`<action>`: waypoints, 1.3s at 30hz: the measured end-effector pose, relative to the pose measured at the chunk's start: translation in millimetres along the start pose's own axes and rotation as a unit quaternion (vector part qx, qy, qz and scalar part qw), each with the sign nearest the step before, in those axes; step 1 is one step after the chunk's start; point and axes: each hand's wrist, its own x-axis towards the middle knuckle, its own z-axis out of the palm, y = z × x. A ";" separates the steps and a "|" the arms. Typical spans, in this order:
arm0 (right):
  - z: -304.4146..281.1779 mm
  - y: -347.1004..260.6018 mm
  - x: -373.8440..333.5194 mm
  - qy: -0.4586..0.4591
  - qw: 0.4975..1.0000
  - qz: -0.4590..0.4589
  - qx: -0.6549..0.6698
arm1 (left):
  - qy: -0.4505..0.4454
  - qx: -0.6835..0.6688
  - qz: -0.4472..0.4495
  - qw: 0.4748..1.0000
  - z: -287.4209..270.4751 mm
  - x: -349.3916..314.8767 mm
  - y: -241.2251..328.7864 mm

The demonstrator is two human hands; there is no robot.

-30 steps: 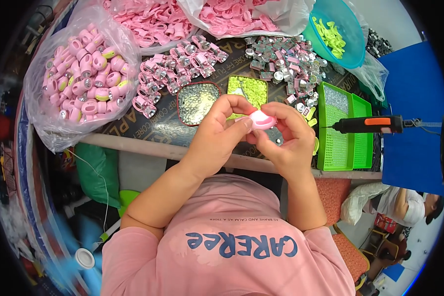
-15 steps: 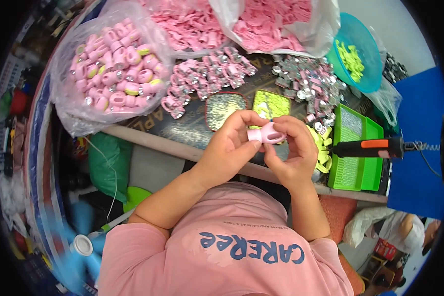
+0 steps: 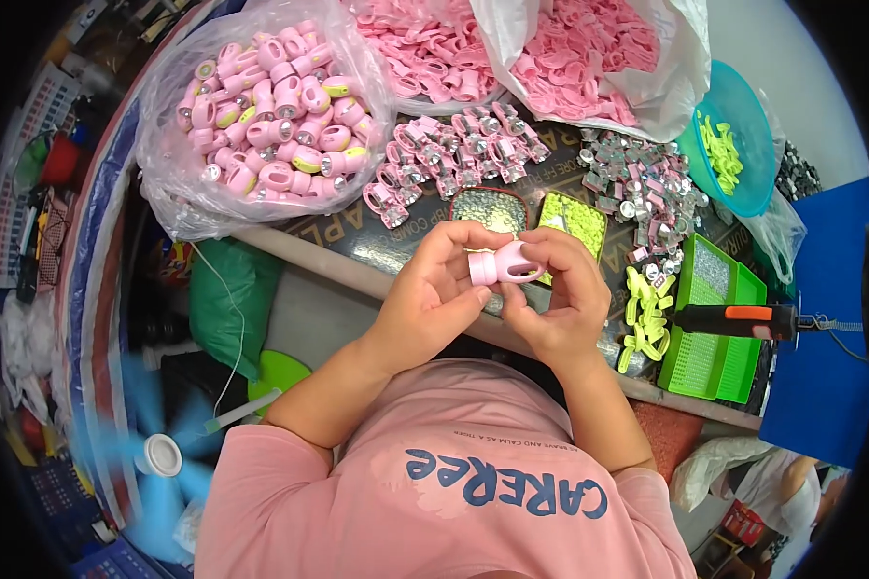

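Observation:
Over the table's near edge, a small pink plastic flashlight housing [image 3: 497, 266] lies level between my two hands. My left hand [image 3: 423, 307] pinches its round collar end with thumb and fingers. The looped end, which has an oval opening, is gripped by the thumb and fingertips of my right hand [image 3: 562, 301]. Just beyond the hands stand a small tray of tiny metal parts [image 3: 490, 207] and a tray of small yellow-green parts [image 3: 574, 220]. Several yellow-green strips [image 3: 645, 318] lie to the right of my right hand.
A clear bag of pink housings [image 3: 270, 111] stands far left. Pink assemblies with silvery ends [image 3: 459, 154] and a heap of silvery parts [image 3: 642, 179] cover the table's middle. At right are a green basket [image 3: 710, 372], an electric screwdriver [image 3: 739, 320] and a teal bowl [image 3: 748, 145].
The view has shifted, so the table's contents appear farther right and lower. Both hands keep hold of the pink housing, which has moved slightly left in the picture.

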 end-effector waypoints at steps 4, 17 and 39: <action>11.7 0.3 4.3 -0.011 0.999 -0.009 0.036 | 0.020 0.009 0.005 1.000 -9.1 -5.5 4.3; 27.8 0.5 0.7 -0.024 0.998 -0.017 0.051 | 0.030 0.024 0.038 0.999 -25.2 -16.0 -3.3; -1.2 15.0 -5.3 -0.058 0.998 0.033 -0.002 | 0.226 0.470 0.207 0.827 -83.7 -5.0 41.1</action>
